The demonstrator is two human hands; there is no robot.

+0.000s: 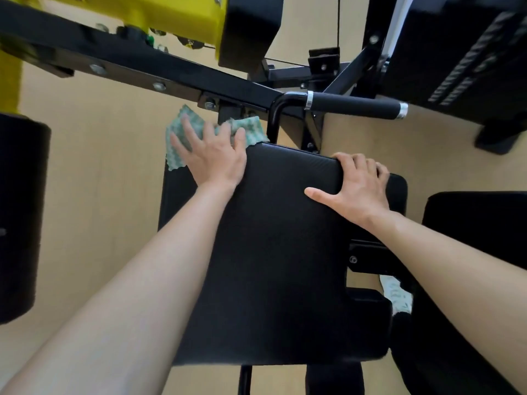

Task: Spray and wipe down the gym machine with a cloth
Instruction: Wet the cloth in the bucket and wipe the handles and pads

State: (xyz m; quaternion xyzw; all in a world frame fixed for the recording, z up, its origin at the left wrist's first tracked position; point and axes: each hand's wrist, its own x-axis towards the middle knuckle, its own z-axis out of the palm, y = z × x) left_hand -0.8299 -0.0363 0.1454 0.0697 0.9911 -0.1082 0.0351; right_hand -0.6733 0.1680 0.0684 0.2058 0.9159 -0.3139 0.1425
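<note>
Here the flat, spread left grip presses the cloth against the top left corner of the pad while the right grip clasps its top edge, so the merely pinned cloth may slide off toward the floor.

The left hand covers the middle of the cloth; only its edges show. The fingertips of the right hand vanish over the far edge of the pad. Beyond the left hand, the yellow frame is blurred and cut off. Below the right hand, a pale patterned scrap is mostly hidden.
</note>
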